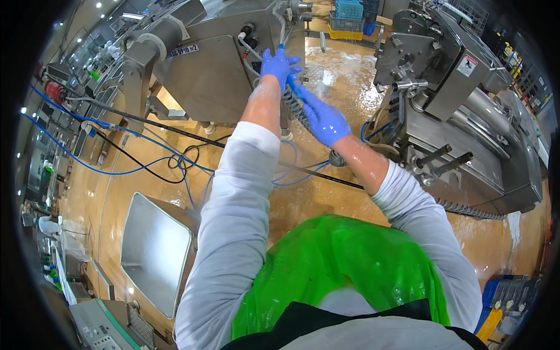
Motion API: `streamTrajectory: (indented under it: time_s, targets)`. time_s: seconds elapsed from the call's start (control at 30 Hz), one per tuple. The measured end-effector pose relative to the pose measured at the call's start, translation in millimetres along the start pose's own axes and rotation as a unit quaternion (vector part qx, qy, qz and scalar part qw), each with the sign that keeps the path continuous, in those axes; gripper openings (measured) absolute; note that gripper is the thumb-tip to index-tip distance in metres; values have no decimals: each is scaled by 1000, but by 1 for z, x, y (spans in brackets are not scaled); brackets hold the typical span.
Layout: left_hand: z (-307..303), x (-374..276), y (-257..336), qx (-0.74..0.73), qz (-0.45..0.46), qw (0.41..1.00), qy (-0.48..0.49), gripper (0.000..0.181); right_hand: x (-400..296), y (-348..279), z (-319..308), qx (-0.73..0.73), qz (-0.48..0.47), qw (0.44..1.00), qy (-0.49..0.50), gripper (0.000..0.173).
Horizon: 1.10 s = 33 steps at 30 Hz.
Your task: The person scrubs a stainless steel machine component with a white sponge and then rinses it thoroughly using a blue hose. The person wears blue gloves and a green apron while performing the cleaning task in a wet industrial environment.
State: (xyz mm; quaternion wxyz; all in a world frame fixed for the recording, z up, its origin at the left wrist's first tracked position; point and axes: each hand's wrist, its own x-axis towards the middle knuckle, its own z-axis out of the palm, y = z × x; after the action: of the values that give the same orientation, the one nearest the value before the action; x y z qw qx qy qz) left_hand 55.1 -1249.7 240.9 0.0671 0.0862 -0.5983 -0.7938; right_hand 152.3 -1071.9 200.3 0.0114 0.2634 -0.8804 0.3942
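Both hands wear wet blue gloves and reach forward to a large stainless steel machine (pixel 205 78). My left hand (pixel 279 69) has its fingers spread beside a pale hose (pixel 280 26) with a blue end; whether it grips anything cannot be told. Lower and to the right, my right hand (pixel 324 117) is closed around a slim blue handle (pixel 295 89) that runs up toward the left hand. The handle's far end is partly hidden. A grey coiled hose (pixel 297 109) hangs just below the hands. A green apron (pixel 350 262) covers my front.
Blue hoses (pixel 153 135) and a black cable (pixel 170 127) cross the wet tan floor (pixel 315 201). An open metal tub (pixel 155 253) stands at left. Another steel machine (pixel 455 144) with protruding rods is at right. Stacked crates (pixel 345 26) stand at the back, more crates (pixel 503 297) at lower right.
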Motion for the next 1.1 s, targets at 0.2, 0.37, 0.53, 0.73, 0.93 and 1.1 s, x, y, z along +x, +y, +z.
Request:
streamTrajectory:
  time_s: [0.2, 0.37, 0.53, 0.73, 0.93, 1.1]
  targets:
    - [-11, -58, -24, 65, 31, 996, -42, 76, 53, 81, -68, -13, 5, 983, 184, 42]
    - [-31, -109, -42, 76, 41, 995, -54, 64, 81, 112, -109, 15, -53, 977, 205, 40]
    - [-59, -92, -68, -21, -14, 998, -49, 51, 75, 97, -95, -16, -125, 983, 131, 41]
    - [-16, 0, -32, -194, -17, 981, 6, 65, 21, 51, -42, 42, -153, 987, -14, 40]
    - [-13, 32, -38, -7, 6, 989, 148, 72, 33, 56, -74, -8, -128, 987, -101, 38]
    - [-54, 37, -70, 343, 40, 933, 101, 63, 39, 43, -75, -24, -151, 978, -142, 40]
